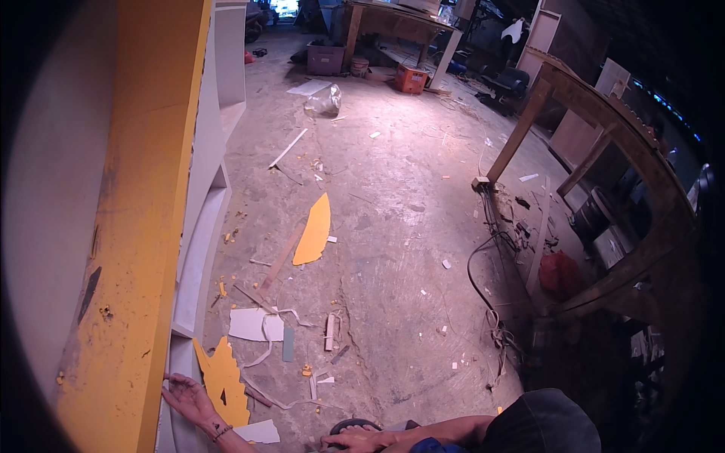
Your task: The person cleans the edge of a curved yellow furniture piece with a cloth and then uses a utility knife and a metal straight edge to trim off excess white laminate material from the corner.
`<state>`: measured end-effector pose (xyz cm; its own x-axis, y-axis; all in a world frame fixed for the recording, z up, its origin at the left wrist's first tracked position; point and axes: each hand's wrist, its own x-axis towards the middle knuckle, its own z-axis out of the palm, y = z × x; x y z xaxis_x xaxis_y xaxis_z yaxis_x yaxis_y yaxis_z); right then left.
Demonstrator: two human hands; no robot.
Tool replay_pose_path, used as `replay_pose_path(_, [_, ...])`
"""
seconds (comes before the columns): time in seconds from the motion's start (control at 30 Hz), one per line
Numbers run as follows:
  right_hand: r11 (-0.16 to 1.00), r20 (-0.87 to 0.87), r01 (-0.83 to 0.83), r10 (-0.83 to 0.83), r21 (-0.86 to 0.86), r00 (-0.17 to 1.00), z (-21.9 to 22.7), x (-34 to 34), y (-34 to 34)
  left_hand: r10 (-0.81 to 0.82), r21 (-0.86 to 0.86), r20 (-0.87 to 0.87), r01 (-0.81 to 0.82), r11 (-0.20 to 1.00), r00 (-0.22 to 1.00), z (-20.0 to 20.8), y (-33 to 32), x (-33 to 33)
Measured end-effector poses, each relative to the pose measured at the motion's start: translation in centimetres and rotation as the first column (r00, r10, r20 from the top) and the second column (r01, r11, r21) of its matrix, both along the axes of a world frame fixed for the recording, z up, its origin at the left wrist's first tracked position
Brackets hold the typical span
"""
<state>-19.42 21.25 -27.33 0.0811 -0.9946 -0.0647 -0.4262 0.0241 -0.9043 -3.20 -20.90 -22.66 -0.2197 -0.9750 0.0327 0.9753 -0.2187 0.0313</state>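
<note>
My left hand (189,400) is at the lower left, with a bracelet on its wrist. Its fingers are apart and reach the bottom part of the edge of a large yellow panel (140,249), by the white cabinet frame (198,253). I see nothing held in it. At the bottom centre my right hand (361,440) hangs low beside my foot in a dark sandal (355,424). Its fingers stretch leftward, and the lower frame edge cuts part of it off. Close to my left hand lies a torn yellow sheet (225,381).
Another yellow offcut (313,230), a white piece (257,325) and wood strips litter the concrete floor. Wooden workbenches (596,113) stand at the right and far back, with black cables (483,279) beneath. An orange crate (410,79) and a crumpled plastic bag (326,102) are farther off.
</note>
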Motion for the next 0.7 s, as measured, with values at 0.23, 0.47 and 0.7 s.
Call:
replay_pose_path(0.23, [0.999,-0.018,-0.008,0.009,0.031,1.000,-0.5,0.0,0.6,0.169,0.114,0.300,-0.211,0.971,0.939,-1.1,-0.3,0.3])
replay_pose_path(0.47, [1.000,0.030,-0.011,0.010,0.028,1.000,-2.0,0.0,0.6,0.103,0.061,0.090,-0.109,0.992,0.991,-0.9,0.2,-1.1])
replay_pose_path(0.7, [0.994,-0.022,0.019,-0.017,0.107,1.000,-1.4,0.4,0.4,0.049,-0.019,-0.002,-0.049,0.999,0.999,-1.5,-0.5,0.1])
